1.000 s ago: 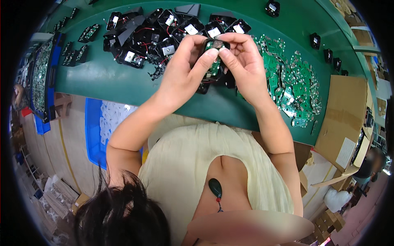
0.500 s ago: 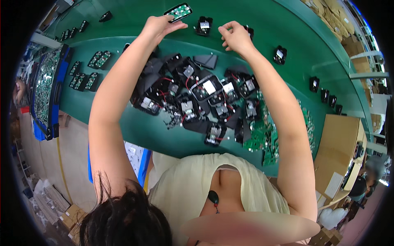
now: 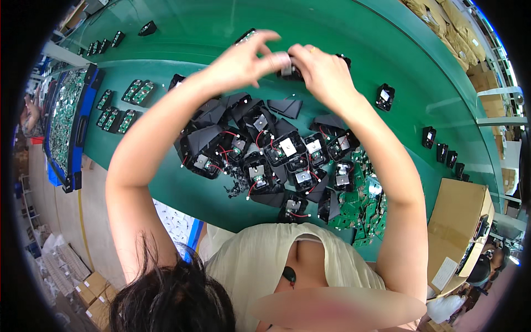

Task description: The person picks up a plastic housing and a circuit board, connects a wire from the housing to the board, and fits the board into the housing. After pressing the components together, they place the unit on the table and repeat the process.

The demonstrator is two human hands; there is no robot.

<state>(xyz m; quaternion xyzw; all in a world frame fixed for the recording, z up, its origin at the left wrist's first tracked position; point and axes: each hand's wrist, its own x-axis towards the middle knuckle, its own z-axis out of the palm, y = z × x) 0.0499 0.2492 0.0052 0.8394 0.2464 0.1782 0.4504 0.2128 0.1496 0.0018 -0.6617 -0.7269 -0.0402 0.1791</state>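
My left hand (image 3: pixel 246 62) is somewhat blurred, its fingers spread and its thumb stretched toward a small black plastic housing (image 3: pixel 287 72). Just beyond that hand lies a black casing with a green circuit board (image 3: pixel 245 36), partly covered by the fingers. My right hand (image 3: pixel 325 77) has its fingertips closed at the right side of the black housing, which they partly hide. Behind the right knuckles another dark housing (image 3: pixel 344 58) peeks out. Closer to me is a heap of open black housings (image 3: pixel 285 146) with metal plates and red wires.
Bare green boards (image 3: pixel 359 207) are piled at the right of the heap. Several board-filled casings (image 3: pixel 138 92) stand at left, near a blue-edged tray of boards (image 3: pixel 63 122). Single housings (image 3: pixel 385 97) line the right side, above a cardboard box (image 3: pixel 456 227).
My left hand has let go of the casing with the green board and moved right, toward the black housing. My right hand has come left onto that housing. The whole view has shifted slightly.
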